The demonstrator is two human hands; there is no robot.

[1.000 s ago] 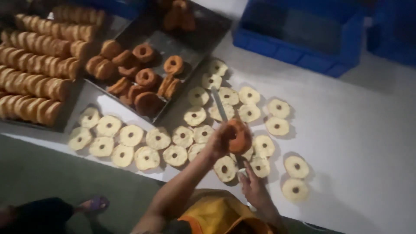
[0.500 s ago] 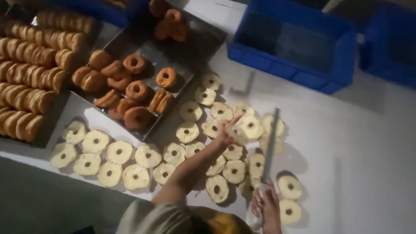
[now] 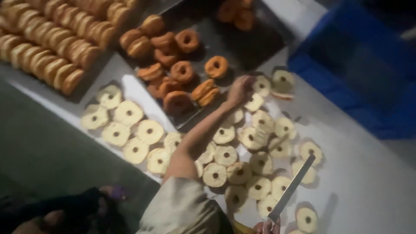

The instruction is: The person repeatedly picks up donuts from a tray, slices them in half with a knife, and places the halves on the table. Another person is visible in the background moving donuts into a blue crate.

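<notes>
Reaching w/ left hand (image 3: pixel 237 90), fingers loose, toward whole doughnuts (image 3: pixel 203 92) on tray (image 3: pixel 255 43); right hand (image 3: pixel 268 226) grips knife (image 3: pixel 291 188), blade up, clear of cut halves (image 3: pixel 225 156).

About thirty sliced doughnut halves (image 3: pixel 226 155) are lying out, ten whole doughnuts (image 3: pixel 182 71) are sitting trayed, one knife (image 3: pixel 291 188).

Left hand (image 3: pixel 239 90) beside doughnut tray (image 3: pixel 255 41)
</notes>
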